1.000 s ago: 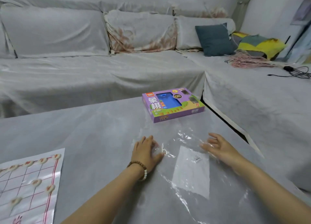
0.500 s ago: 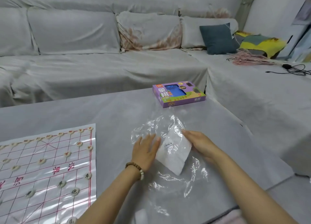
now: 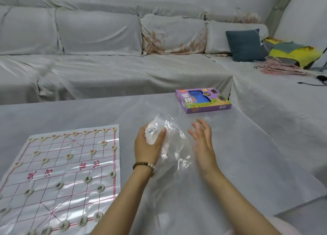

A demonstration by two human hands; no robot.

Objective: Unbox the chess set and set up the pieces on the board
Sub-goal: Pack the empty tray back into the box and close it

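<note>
Nearest, at the lower left of the grey-covered worktop (image 3: 247, 155), a glossy board sheet (image 3: 58, 181) with red grid lines is laid flat. Round pale chess pieces (image 3: 100, 188) with dark characters are set on its near rows, and others with red characters are lined along its far edge. Just right of the board, a clear plastic bag (image 3: 173, 146) is crumpled on the worktop. Its upper end, with a white barcode label (image 3: 151, 130), is bunched in the left hand (image 3: 147, 146), whose grip is clenched around the plastic; a beaded bracelet (image 3: 144, 165) is worn on that wrist. What the bag contains cannot be told. The right hand (image 3: 201, 137) is held just right of the bag, fingers spread and released, nothing grasped; whether it touches the plastic cannot be told.

Farther back, near the far right edge of the worktop, a purple game box (image 3: 203, 100) is laid flat, a blue tray seen through its window.

Beyond the worktop, a corner sofa (image 3: 106, 72) draped in grey sheets is seen. A dark teal cushion (image 3: 246, 44) is propped on its right section, with a yellow-and-green cloth (image 3: 295, 53), a pink tangle of cord (image 3: 281, 68) and a black cable (image 3: 318, 81) beside it.
</note>
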